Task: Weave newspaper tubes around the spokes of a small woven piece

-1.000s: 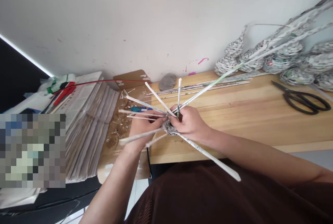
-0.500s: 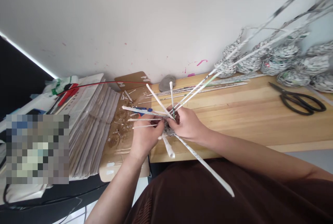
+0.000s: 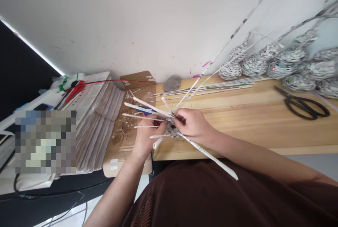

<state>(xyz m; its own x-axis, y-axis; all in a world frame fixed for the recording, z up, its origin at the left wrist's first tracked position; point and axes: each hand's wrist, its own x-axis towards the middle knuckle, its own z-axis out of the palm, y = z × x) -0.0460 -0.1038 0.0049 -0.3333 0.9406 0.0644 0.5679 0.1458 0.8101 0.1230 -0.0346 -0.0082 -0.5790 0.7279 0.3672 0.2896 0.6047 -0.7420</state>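
Between my hands is a small woven base of rolled newspaper (image 3: pixel 173 131), with several paper tubes sticking out around it like spokes. My left hand (image 3: pixel 148 132) is closed on the base's left side, thumb on top, with tubes passing over and under the fingers. My right hand (image 3: pixel 191 123) pinches a paper tube at the base's upper right edge. Two long thin paper tubes (image 3: pixel 219 55) rise from there up to the right. One thick white tube (image 3: pixel 211 157) points down to the right, over my lap.
Black scissors (image 3: pixel 301 103) and several woven newspaper pieces (image 3: pixel 255 65) are at the right. Loose paper tubes (image 3: pixel 211 88) and a grey stone (image 3: pixel 171 83) lie along the wall. Stacked newspapers (image 3: pixel 101 125) stand left, beside scraps on cardboard (image 3: pixel 124 146).
The woven base has turned and tilted, so its dark centre shows. The long tubes have swung, and a lower spoke now points left. Both hands keep their grip.
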